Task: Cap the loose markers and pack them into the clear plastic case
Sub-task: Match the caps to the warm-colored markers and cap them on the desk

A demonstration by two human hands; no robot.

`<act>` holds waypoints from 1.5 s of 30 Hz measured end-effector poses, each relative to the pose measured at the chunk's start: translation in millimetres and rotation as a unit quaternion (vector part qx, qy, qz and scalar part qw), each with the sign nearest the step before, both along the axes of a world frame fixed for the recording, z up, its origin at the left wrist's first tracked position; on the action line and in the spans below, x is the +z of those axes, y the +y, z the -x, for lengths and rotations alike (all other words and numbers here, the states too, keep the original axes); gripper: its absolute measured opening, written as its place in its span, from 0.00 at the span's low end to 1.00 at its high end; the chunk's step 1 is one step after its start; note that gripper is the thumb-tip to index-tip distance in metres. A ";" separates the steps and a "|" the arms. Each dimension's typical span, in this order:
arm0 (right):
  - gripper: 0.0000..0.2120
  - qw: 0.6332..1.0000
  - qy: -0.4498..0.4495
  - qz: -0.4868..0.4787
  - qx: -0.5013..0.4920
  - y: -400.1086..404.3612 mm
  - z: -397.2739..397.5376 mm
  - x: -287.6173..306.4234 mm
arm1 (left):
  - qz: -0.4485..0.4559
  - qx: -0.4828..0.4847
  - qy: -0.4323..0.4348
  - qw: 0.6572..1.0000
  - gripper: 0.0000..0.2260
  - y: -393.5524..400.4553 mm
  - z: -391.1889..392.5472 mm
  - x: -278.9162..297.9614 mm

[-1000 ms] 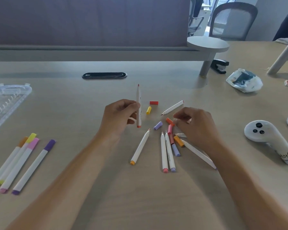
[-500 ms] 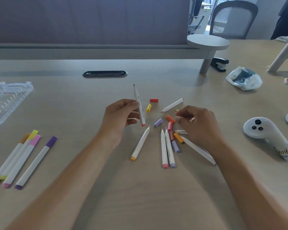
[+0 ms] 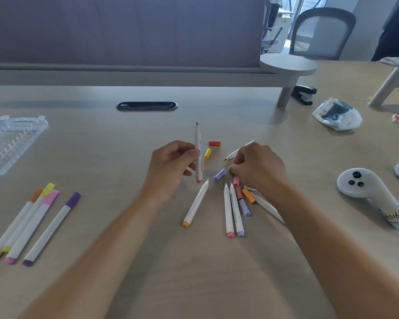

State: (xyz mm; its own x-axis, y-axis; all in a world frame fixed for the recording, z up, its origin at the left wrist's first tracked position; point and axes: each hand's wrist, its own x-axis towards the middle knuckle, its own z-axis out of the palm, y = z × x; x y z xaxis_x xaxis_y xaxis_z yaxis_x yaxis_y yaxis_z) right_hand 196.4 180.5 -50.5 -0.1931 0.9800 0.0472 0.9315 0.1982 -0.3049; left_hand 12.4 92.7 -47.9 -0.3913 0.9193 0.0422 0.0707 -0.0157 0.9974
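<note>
**Hunting for the matching cap**

At the middle of the bench [image 3: 217, 284], the left hand [image 3: 171, 166] held an uncapped marker [image 3: 198, 155] nearly upright, fingers curled round the barrel, reddish tip up. The right hand [image 3: 258, 169] was down in the pile, fingertips pinched on something small by the lilac cap [image 3: 220, 174]. Couldn't tell which cap it had, the hand hid it.

My take on doing this bit well: match the colour first. That marker's end plug looked orange-red, so the red cap [image 3: 214, 143] lying just beyond the yellow cap [image 3: 207, 153] seemed the likely fit, not anything in the pile. Keep the barrel steady, slide the cap straight over the tip and push till it seats.

Four capped markers [image 3: 32, 224] lay together at the left, near the clear plastic case [image 3: 12, 139], which sat open at the far left edge. Several uncapped ones were left in the pile, so nowhere near done.
</note>
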 end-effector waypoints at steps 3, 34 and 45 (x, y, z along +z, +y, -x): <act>0.03 1.000 0.012 -0.007 0.005 1.8 1.0 -2.8 | -0.009 -0.007 0.027 1.000 0.02 -1.9 0.7 1.4; 0.09 0.860 0.491 0.014 0.138 -132.5 -22.8 64.1 | -0.028 -0.068 0.113 0.991 0.07 -130.7 -32.7 35.2; 0.11 0.853 0.473 0.043 0.219 -168.5 55.2 54.7 | 0.023 -0.026 -0.062 0.997 0.07 -186.9 19.1 38.2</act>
State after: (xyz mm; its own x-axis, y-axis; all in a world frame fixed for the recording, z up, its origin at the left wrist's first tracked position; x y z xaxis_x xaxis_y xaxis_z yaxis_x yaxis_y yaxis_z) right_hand 141.2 12.0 4.2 -0.4568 0.8318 0.3153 0.1045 0.4022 -0.9096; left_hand -6.7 -94.2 -9.7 -0.3418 0.9386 -0.0469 -0.0533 0.0304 0.9981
